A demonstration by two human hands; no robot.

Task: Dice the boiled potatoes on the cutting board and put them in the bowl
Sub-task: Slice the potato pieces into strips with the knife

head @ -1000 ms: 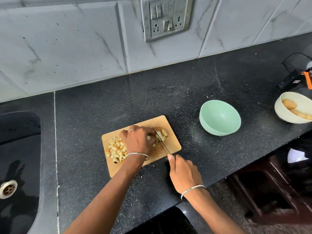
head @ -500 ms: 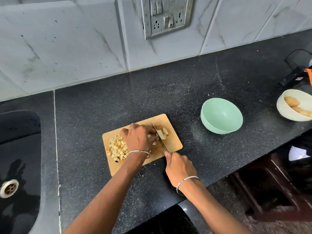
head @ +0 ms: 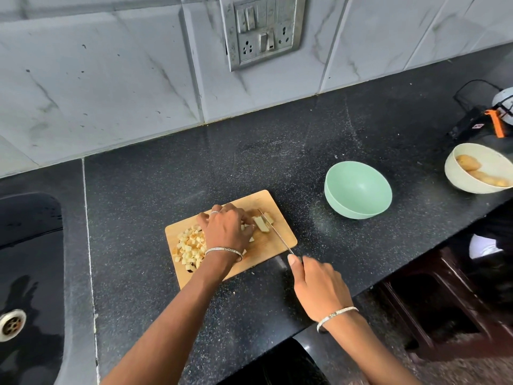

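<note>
Fingers (head: 241,215) of the left hand (head: 226,232) curled down over the potato strips (head: 261,225), gripping them against the cutting board (head: 277,247); a ring on one finger, a bangle at the wrist. Right hand (head: 319,284) clenched round the handle of the knife (head: 274,232), forefinger stretched along the top (handle itself hidden inside the grip). Blade slanting across the board's right half, tip among the strips. Heap of diced potato (head: 190,245) on the board's left half, partly behind the left wrist.

Board lying askew near the front edge of the countertop (head: 166,176), black stone flecked with white, faintly dusty and smeared toward the back. Green bowl (head: 347,211) to the right of the board, apart from it, pale inside facing up. Farther right, at the countertop's right end near the front edge, a cream bowl (head: 451,177) with whole potatoes (head: 467,162) in it. Behind that bowl, a black device (head: 469,125) with an orange part and a looping cable; cannot tell what kind.

At the countertop's left end, a black sink (head: 30,240), glossy, with a metal drain (head: 11,325). Along the back edge, a wall of grey marbled tiles (head: 97,79), spotted here and there, with a grimy switch plate (head: 262,29) above the board. Below the front edge on the right, dark wooden furniture (head: 444,315) on a speckled floor.
</note>
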